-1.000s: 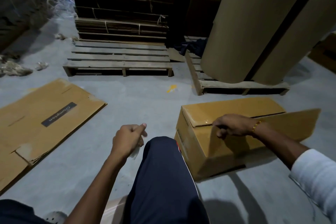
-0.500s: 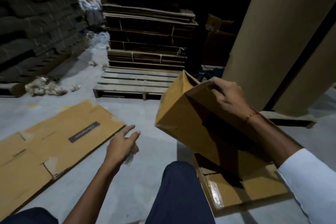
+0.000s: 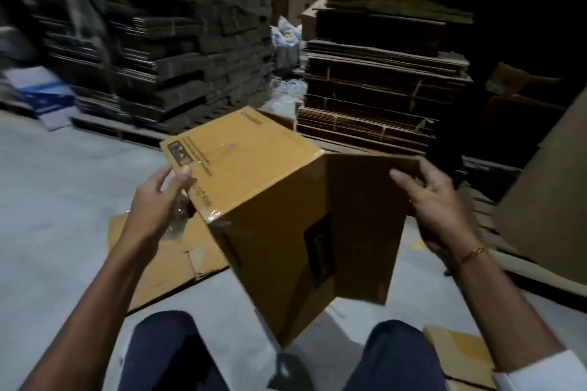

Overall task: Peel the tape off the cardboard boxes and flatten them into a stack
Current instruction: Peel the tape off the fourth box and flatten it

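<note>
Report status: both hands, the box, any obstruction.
Left hand pinching clear tape strip at brown cardboard box. Right hand gripping its open flap. Nothing obstructing.

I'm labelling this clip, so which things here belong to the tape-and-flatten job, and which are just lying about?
Job in hand:
- cardboard box, held up by the left hand and right hand
- clear tape on its edge
- flattened box on the floor

Lying about:
- bundled cardboard stacks
- white and blue carton
- plastic scraps
</note>
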{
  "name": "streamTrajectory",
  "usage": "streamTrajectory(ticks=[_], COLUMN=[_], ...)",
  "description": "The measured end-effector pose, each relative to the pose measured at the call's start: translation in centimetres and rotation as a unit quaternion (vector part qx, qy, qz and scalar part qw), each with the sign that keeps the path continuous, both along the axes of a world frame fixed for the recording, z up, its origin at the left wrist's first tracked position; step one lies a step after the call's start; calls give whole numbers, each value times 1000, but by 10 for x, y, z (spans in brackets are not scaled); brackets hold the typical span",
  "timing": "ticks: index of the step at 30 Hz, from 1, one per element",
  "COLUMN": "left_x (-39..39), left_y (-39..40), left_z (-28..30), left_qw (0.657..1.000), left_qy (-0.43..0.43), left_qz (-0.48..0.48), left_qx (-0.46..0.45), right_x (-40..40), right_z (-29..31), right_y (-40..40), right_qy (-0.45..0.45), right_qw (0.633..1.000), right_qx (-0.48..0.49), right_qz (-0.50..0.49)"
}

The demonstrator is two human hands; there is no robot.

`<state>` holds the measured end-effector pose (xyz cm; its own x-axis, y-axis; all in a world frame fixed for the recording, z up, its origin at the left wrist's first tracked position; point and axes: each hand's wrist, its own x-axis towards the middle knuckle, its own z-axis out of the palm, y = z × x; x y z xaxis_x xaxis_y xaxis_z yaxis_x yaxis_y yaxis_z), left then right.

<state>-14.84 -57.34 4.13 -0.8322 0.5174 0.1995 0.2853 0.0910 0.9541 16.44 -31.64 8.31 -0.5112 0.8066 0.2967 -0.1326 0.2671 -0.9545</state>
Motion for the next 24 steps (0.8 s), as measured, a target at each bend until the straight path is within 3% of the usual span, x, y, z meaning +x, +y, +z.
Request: streamTrajectory(ticks=[6,11,15,21,24], left_x=[-3,11,32,56,71], left_y=[-42,-47,-30,3,13], left_z=[-59,-129,-145,-146,-149], left_qw=[994,991,990,979,976], left_qy=[17,-34,-65,0,40], left_qz=[8,-28,-57,-77,-73], left_qx=[-104,-128,-108,-187,-202], right_x=[-30,-29,-20,-12,-8], right_z=[-104,-155,-174,-191,-195], right_y=[-27,-26,-7,19,-11], right_qy=[-14,-34,-56,-152,-157], right_qw=[997,992,988,948,949], right_qx=[-75,-125,-140,-147,-140], right_qz=[19,10,-23,-236,-234])
